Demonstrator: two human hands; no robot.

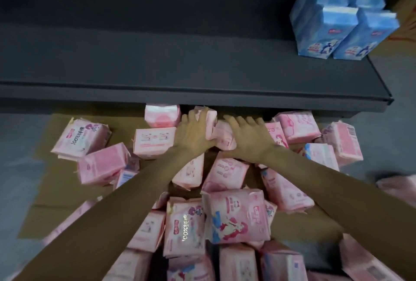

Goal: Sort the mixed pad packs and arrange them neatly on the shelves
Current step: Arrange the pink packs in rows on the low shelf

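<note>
Many pink pad packs point(234, 215) lie jumbled on flattened cardboard point(60, 193) on the floor below a dark shelf point(180, 60). Several blue packs point(344, 21) stand upright in neat rows at the shelf's right end. Both my arms reach forward to the far edge of the pile, just under the shelf's front lip. My left hand point(193, 130) curls its fingers over the top of an upright pink pack point(210, 121). My right hand point(245, 136) lies over a neighbouring pink pack point(222, 139), with fingers bent down round its far side. The two held packs touch each other.
The shelf's left and middle show only bare dark board. A lower shelf opening behind the pile holds another pink pack point(162, 115). One light blue pack point(319, 152) lies among the pink ones at the right. Grey floor point(20, 157) shows left of the cardboard.
</note>
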